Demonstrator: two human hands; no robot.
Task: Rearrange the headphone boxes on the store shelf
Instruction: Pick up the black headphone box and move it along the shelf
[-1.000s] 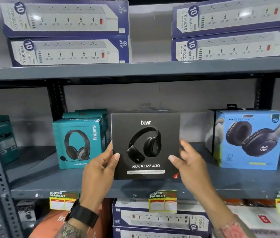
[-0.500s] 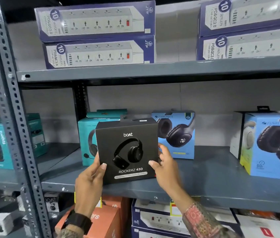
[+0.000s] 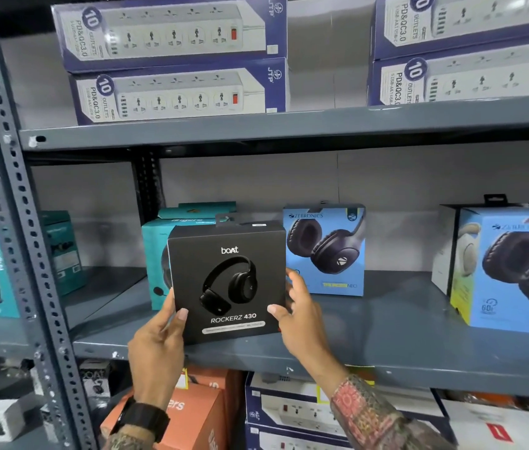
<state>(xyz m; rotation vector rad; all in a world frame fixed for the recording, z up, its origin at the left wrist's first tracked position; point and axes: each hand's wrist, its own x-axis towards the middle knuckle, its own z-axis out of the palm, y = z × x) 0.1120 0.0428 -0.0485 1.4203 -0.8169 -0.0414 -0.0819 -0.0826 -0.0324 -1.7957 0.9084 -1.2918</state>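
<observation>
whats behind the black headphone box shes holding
Behind the black box, held by the left hand and right hand, stands a teal box with another teal box behind it. Most of the front teal box's face is covered.

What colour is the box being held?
Matte black box with white lettering, clearest in the head view.

Black box (image 3: pixel 227 280), teal box (image 3: pixel 156 254), blue box (image 3: pixel 325 251), grey shelf (image 3: pixel 386 336).

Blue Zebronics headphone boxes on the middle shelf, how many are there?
2. One blue Zebronics headphone box stands just right of the hand-held black boAt box; another sits at the far right, cut off. More may be hidden.
</observation>
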